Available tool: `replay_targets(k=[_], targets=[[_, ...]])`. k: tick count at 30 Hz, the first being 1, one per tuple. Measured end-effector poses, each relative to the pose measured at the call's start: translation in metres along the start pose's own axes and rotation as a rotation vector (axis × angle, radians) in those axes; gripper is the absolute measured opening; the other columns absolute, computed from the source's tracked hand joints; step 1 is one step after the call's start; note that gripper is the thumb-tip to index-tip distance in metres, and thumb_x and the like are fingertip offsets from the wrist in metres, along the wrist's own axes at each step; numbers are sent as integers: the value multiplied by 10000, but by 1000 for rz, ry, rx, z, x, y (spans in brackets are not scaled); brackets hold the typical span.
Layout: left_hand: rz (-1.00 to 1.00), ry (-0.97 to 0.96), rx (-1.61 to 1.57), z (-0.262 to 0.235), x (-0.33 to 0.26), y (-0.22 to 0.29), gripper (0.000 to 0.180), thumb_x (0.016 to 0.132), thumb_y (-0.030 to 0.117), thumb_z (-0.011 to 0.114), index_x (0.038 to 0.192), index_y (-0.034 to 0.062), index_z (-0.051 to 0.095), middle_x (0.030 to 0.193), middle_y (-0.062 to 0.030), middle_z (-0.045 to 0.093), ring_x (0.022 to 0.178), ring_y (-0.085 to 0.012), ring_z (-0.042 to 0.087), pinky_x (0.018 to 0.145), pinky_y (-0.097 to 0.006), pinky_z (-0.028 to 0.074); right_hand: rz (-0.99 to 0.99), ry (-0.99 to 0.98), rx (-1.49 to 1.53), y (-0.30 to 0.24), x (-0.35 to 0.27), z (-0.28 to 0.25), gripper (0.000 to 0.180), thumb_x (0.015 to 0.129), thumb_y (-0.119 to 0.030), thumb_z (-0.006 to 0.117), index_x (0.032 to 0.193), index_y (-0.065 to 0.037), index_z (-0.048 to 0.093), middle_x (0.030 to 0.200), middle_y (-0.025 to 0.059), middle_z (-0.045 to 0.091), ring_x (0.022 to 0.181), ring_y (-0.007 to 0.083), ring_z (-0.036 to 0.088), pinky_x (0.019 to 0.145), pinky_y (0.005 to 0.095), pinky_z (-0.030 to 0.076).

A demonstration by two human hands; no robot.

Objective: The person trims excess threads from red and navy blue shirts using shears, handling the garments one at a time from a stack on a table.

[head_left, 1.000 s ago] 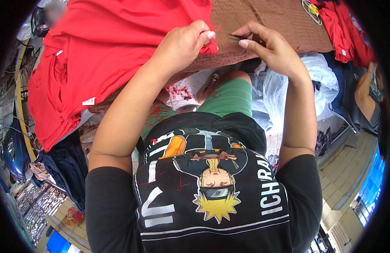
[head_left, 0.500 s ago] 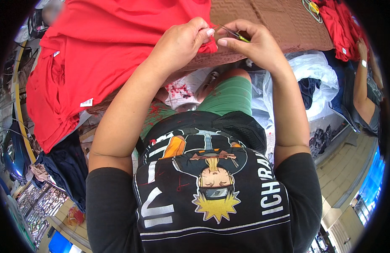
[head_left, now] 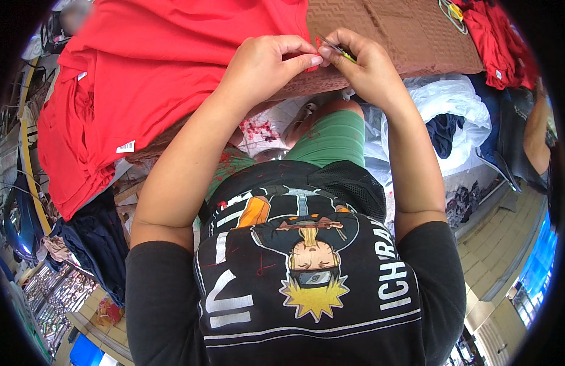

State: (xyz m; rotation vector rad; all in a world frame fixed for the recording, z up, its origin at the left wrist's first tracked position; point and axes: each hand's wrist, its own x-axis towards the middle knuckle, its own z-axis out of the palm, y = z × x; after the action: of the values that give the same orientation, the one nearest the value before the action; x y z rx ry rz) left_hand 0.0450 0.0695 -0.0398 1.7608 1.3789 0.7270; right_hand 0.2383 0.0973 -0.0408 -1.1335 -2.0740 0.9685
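Observation:
A large red garment [head_left: 154, 73] spreads over the table's left half, its near edge hanging down on the left. My left hand [head_left: 267, 67] is closed in a pinch on a small edge of this red cloth, thumb and forefinger pointing right. Close beside it, my right hand [head_left: 371, 67] grips small thread snips [head_left: 348, 57] with a yellow-green handle; their dark blades point up and left. The right thumb and forefinger meet the left fingertips at the cloth's edge. Any thread between the fingers is too fine to make out.
Brown patterned cloth [head_left: 410, 30] covers the table. More red garments [head_left: 493, 46] lie at the far right, near another person's arm [head_left: 537, 137]. White plastic sheeting [head_left: 471, 110] with dark fabric inside is below the table's right side. Dark cloth [head_left: 96, 244] hangs at left.
My hands have come together, the fingertips now touching at the red cloth's edge. The left hand's fingers have straightened to the right. At right, the other person's arm has shifted.

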Motion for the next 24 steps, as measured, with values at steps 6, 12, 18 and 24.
replay_targets(k=[6,12,18,24], targets=[[35,19,3,2,0,-5,230,859,230,681,1005,56,713,838,-59,712,775,-91,638,723,-245,492,-6,-1,-211,-12,0,-5,245,817,-204,655,971,-14,635,783,214,642,769,386,631,694,430,489],[41,-4,112,-4,0,5,188,856,216,671,948,54,699,785,-69,695,682,-135,630,644,-282,491,-95,-69,-282,-26,6,-16,278,833,-216,679,1000,-1,625,836,152,655,747,257,613,677,357,482],[40,-78,99,-13,4,6,196,894,208,644,898,12,651,699,-33,634,658,-88,571,630,-264,469,-146,-248,-223,-17,6,-43,332,858,-276,668,1021,12,645,857,151,662,751,239,625,705,345,490],[83,-162,61,-18,8,-3,193,919,183,610,929,-8,638,716,-21,616,678,-81,550,655,-253,461,-84,-433,-246,-24,11,-49,317,861,-302,642,918,6,683,754,192,641,696,316,626,660,392,481]])
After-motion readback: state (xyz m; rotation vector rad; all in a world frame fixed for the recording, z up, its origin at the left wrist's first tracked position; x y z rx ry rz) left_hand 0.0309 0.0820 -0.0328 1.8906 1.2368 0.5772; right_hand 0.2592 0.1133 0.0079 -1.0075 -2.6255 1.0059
